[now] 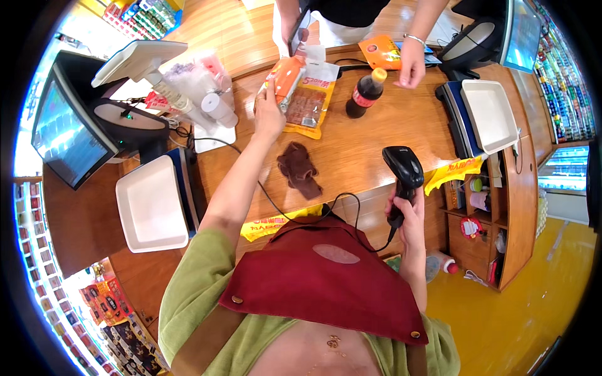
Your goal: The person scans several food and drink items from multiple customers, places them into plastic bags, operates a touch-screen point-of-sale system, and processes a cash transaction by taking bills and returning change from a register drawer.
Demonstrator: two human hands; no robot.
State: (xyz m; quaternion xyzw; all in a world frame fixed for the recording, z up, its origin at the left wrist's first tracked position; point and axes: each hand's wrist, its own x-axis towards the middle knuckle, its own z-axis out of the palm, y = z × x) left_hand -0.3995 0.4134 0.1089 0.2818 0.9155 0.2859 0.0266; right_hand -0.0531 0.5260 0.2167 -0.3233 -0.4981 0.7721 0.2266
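Note:
My left hand (270, 113) grips an orange and white snack package (286, 77) above the far part of the wooden counter (254, 183). Partly under it lies a yellow and clear pack of brown food (306, 105). My right hand (408, 218) holds a black handheld barcode scanner (403, 171) by its handle, near the counter's front edge. From the handle a black cable runs left across the counter. A cola bottle (364, 96) with a yellow cap stands upright right of the packs. Nearer to me a crumpled brown cloth (299, 170) rests on the wood.
Across the counter, another person's hand (412, 66) hangs near the bottle and an orange pouch (382, 50); their other hand holds a phone (299, 33). White trays (153, 207) (489, 115) on scales flank the counter. Monitors (70, 127) stand at both sides, with plastic-wrapped cups (218, 108) at left.

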